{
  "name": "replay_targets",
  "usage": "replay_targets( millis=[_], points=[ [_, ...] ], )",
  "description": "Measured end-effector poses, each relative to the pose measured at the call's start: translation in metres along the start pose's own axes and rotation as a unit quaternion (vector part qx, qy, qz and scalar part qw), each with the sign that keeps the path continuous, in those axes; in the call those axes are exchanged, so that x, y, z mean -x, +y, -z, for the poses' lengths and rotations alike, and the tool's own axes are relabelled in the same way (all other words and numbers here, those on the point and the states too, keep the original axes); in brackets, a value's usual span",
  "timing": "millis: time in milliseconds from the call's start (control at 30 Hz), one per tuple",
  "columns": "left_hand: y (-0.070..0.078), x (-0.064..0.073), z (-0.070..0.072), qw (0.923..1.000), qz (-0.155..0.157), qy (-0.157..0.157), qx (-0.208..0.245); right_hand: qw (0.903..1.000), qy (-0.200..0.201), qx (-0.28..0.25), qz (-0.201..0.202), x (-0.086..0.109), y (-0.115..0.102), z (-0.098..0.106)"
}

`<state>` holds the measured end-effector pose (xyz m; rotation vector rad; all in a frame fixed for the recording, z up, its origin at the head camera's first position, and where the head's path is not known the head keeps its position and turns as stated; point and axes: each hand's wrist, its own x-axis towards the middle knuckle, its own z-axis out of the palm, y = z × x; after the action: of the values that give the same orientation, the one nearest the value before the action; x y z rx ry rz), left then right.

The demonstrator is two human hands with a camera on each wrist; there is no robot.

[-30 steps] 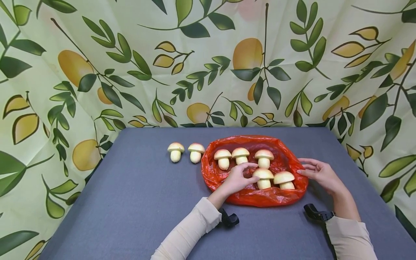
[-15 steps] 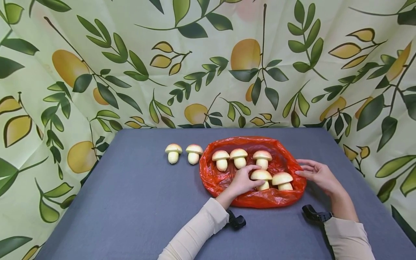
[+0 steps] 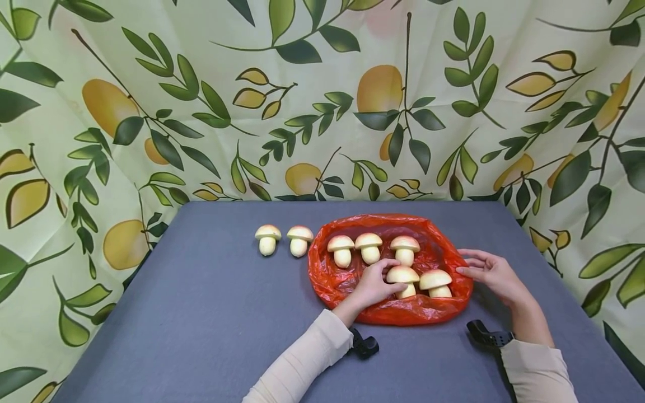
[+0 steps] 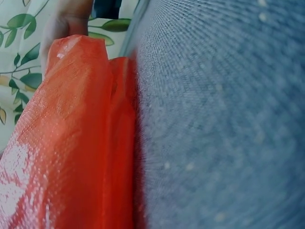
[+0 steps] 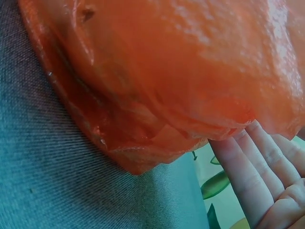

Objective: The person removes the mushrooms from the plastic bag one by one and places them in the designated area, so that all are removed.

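Observation:
My left hand point(image 3: 374, 284) reaches over the near rim of an open red plastic bag point(image 3: 327, 282) and grips a toy mushroom point(image 3: 402, 275) with a pale rounded cap, thumb and fingers on either side. Right beside it sits another mushroom point(image 3: 436, 282). Three more stand in a row behind, the rightmost mushroom point(image 3: 405, 246) just past my left fingertips. At the bag's right side, my right hand point(image 3: 496, 274) touches the outside of the rim with extended fingers point(image 5: 238, 164). In the left wrist view the bag's red wall point(image 4: 71, 143) hides my left hand.
Two further mushrooms lie on the grey-blue table point(image 3: 201, 313) left of the bag: one mushroom point(image 3: 299, 240) close to its rim, the other mushroom point(image 3: 267, 239) farther left. A leaf-and-fruit patterned cloth point(image 3: 322, 112) rises behind the table and along both sides.
My left hand has moved right and closed its thumb and fingers around the front mushroom. The right hand stays at the bag's edge. The head view shifted slightly.

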<state>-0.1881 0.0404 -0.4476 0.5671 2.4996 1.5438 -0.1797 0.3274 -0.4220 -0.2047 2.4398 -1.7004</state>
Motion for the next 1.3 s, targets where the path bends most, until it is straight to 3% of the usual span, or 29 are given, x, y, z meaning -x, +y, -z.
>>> replay_targets(
  millis=[233, 600, 1000, 1300],
  points=[
    [0.002, 0.001, 0.005, 0.9997, -0.006, 0.010, 0.021, 0.9999, -0.001, 0.011, 0.000, 0.000, 0.000, 0.000],
    [0.008, 0.002, 0.017, 0.9980, 0.011, 0.007, 0.062, 0.9998, -0.010, 0.015, 0.008, 0.002, 0.000, 0.000],
    [0.013, 0.001, 0.028, 0.9957, 0.011, 0.014, 0.091, 0.9997, 0.006, 0.020, -0.013, 0.000, -0.003, -0.001],
    [0.019, 0.008, 0.042, 0.9928, 0.011, 0.014, 0.119, 0.9989, 0.008, 0.038, -0.025, -0.001, -0.003, -0.003]
  ],
)
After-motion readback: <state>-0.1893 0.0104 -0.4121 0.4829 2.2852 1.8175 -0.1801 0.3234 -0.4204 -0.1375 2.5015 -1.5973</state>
